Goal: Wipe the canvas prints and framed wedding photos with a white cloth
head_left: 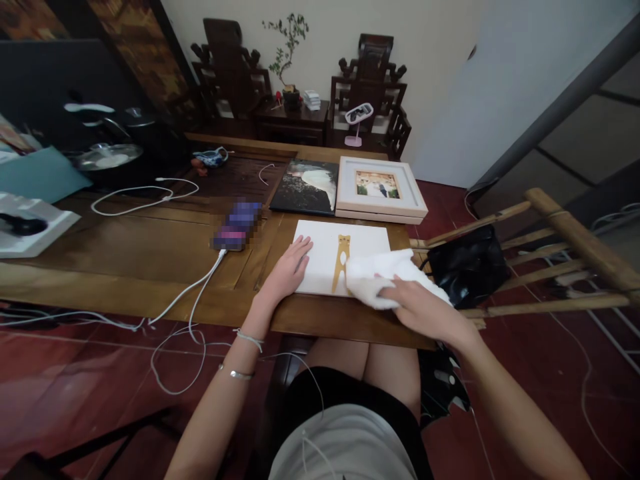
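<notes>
A white canvas panel (327,250) with a small tan cat painted on it lies flat near the front edge of the wooden table (150,247). My left hand (289,270) rests flat on the panel's left edge, fingers spread. My right hand (425,310) presses a crumpled white cloth (383,277) onto the panel's right side. Just behind the panel lie a dark painting (306,187) and a white picture frame (380,189) holding a photo.
A phone (237,225) with a white charging cable lies left of the panel. A black bag (467,267) sits on a bamboo chair (560,253) at the right. Pots, a white tray and cables occupy the table's left. Dark wooden chairs stand at the back wall.
</notes>
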`<state>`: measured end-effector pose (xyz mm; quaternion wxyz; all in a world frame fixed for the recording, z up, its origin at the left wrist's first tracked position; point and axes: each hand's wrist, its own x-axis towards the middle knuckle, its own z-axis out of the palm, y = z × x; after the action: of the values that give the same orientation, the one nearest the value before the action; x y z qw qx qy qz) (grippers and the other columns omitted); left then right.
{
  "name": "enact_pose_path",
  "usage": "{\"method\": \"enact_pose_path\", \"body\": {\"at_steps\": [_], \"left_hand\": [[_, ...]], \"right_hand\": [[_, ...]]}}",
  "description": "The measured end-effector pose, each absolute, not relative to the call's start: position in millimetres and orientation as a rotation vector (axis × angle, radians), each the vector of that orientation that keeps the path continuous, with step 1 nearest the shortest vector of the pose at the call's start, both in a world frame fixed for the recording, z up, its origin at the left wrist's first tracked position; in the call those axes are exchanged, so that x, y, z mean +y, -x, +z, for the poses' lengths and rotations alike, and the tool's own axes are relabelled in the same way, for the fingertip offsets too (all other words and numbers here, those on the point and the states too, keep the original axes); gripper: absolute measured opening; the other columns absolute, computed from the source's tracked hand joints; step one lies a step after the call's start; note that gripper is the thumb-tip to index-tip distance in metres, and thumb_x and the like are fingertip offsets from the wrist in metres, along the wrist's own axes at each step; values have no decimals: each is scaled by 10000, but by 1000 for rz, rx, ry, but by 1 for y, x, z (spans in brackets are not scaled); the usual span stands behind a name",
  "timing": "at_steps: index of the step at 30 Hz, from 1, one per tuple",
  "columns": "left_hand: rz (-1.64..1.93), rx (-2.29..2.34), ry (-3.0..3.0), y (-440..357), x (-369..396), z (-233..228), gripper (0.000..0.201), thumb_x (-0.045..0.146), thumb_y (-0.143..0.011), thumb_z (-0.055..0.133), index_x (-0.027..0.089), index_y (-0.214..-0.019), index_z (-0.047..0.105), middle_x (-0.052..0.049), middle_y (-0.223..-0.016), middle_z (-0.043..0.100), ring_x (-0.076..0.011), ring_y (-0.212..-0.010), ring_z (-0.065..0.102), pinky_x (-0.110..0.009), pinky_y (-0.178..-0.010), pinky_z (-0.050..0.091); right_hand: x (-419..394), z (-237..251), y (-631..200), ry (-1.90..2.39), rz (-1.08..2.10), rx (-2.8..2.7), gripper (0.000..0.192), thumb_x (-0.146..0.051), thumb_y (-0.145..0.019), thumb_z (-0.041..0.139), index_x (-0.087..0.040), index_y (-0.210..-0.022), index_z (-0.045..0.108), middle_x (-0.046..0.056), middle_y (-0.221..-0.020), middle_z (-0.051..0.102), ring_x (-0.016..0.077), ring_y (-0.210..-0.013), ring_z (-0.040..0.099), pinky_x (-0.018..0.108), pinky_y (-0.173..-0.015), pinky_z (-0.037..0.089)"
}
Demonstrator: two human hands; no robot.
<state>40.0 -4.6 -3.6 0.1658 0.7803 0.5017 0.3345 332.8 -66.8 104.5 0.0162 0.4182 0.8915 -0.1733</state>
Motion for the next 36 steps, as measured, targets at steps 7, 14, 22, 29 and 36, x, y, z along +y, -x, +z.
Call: {"method": "enact_pose_path", "body": {"at_steps": [7, 14, 22, 29, 36], "left_hand": [[941, 1422, -2220, -39, -3, -5, 427, 267, -959, 356, 126, -1327, 521, -146, -1453, 472, -243, -1414, 341, -492, -1164, 286], [969, 1458, -2213, -42, -4, -7, 425, 239, -955, 348, 125, -1325, 525, -140, -1442, 486, -253, -1410, 346, -506, -1157, 297], [954, 1465, -2226, -43, -5, -5, 431, 241, -950, 351, 140, -1336, 514, -128, -1452, 478, -249, -1407, 354, -520, -1161, 282], [904, 1430, -2249, -40, -4, -3, 447, 265, -959, 340, 104, -1340, 511, -147, -1461, 462, -246, -1416, 336, -489, -1170, 274], [963, 1438, -2216, -41, -4, -5, 434, 225, -943, 359, 149, -1338, 522, -125, -1445, 487, -258, -1404, 358, -518, -1158, 294]], "right_hand": [[11, 69, -287, -1579, -221, 2776, 609, 27, -737, 362, -98, -1312, 520, 195, -1427, 478, 355, -1407, 292, 613, -1084, 264], [-46, 59, -271, -1284, -31, 2894, 419, 8, -770, 436, -117, -1082, 686, 174, -1526, 339, 408, -1424, 208, 664, -1113, 181], [-80, 72, -300, -1019, -349, 2997, 490, 52, -654, 436, -155, -992, 724, 107, -1486, 428, 322, -1425, 262, 595, -1146, 223], [17, 61, -282, -1321, -279, 3006, 579, 51, -705, 410, -142, -1201, 635, 112, -1491, 421, 294, -1434, 251, 577, -1147, 214], [-8, 64, -254, -1217, -9, 2853, 410, -3, -786, 460, -119, -1099, 698, 138, -1524, 359, 439, -1426, 167, 707, -1088, 181]]}}
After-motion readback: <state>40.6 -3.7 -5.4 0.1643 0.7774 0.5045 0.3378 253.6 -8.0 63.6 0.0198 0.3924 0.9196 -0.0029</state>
